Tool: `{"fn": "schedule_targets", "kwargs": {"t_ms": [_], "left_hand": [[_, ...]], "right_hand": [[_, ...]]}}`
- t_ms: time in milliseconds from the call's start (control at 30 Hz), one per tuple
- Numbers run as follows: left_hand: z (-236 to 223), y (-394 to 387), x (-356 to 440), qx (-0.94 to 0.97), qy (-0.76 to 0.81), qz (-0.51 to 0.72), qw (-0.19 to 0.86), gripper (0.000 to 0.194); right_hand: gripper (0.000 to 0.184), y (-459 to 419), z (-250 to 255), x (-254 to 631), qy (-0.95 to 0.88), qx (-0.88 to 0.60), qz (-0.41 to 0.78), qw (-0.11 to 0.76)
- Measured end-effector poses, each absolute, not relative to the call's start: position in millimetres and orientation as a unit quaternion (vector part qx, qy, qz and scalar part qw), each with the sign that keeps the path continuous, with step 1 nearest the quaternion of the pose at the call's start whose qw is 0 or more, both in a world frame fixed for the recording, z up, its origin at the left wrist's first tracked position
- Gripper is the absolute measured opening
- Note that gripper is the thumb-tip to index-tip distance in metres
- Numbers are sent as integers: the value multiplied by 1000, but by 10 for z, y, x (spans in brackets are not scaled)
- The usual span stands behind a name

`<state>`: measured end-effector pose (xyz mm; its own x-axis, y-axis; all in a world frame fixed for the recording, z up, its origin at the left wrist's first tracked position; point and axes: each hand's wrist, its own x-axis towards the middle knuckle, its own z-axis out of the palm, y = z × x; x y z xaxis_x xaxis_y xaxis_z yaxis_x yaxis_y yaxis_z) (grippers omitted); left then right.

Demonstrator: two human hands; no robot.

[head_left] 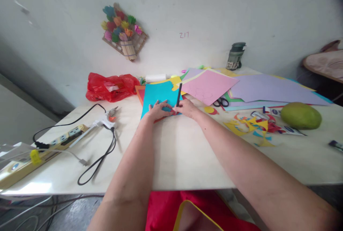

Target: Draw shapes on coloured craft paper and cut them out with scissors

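A bright blue sheet of paper [158, 93] lies on the table, with orange and red sheets showing past its edges. My left hand [160, 111] rests on its lower part, fingers spread and pressing down. Held nearly upright in my right hand [186, 108] is a black pen [179, 94], its lower end at the sheet's right corner. A small red piece [174, 112] shows between my hands, partly covered by fingers; its shape is unclear. Just right of my right hand lie a yellow paper circle [209, 109] and black-handled scissors [221, 102].
Coloured sheets, including pink [211, 84] and purple [268, 87], spread across the back right. Paper scraps [248, 125] and a green mango-like fruit [301, 116] lie right. A red plastic bag [111, 86], a glue gun [110, 116] and a power strip [61, 139] occupy the left.
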<state>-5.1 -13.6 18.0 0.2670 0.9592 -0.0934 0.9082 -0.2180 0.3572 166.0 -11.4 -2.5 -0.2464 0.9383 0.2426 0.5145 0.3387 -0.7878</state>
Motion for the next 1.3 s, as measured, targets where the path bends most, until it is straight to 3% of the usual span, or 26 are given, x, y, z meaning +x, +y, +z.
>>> {"fn": "schedule_targets", "kwargs": {"t_ms": [1300], "left_hand": [[196,-154,-48,774,601,78,182,44]], "right_hand": [[9,-32,-89,1742,-705,-500,331,379]]}}
